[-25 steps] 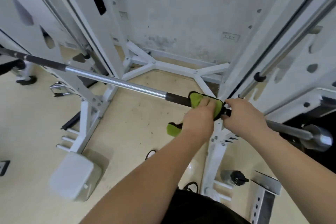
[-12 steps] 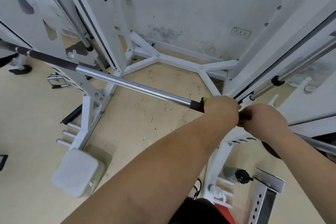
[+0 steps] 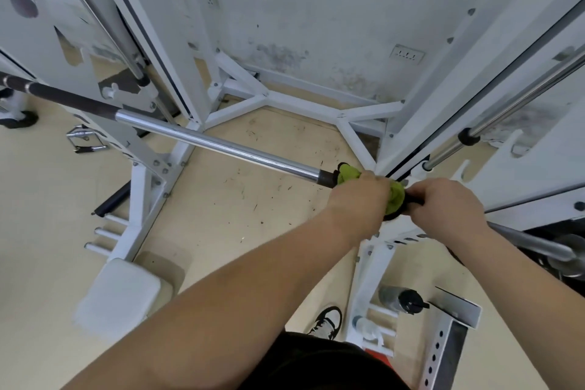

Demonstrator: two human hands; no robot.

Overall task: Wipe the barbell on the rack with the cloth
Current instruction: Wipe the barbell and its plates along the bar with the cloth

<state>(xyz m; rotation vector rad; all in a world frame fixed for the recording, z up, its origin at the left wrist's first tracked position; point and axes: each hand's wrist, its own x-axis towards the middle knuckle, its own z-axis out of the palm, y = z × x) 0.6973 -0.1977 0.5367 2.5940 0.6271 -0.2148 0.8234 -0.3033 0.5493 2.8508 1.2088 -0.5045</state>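
Both hands on barbell (image 3: 215, 144), dark section by rack upright (image 3: 459, 73). L hand (image 3: 361, 196) curled over green cloth (image 3: 397, 195), cloth wrapped rnd bar. R hand (image 3: 443, 203) grips bare bar just right of cloth, close to L hand.

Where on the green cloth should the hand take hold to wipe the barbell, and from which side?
Take the cloth at its middle, where it drapes over the barbell, coming from above with the palm down, as the left hand does. The barbell is a round, near-level rod, so a grip closing round it from the top keeps the cloth wrapped.
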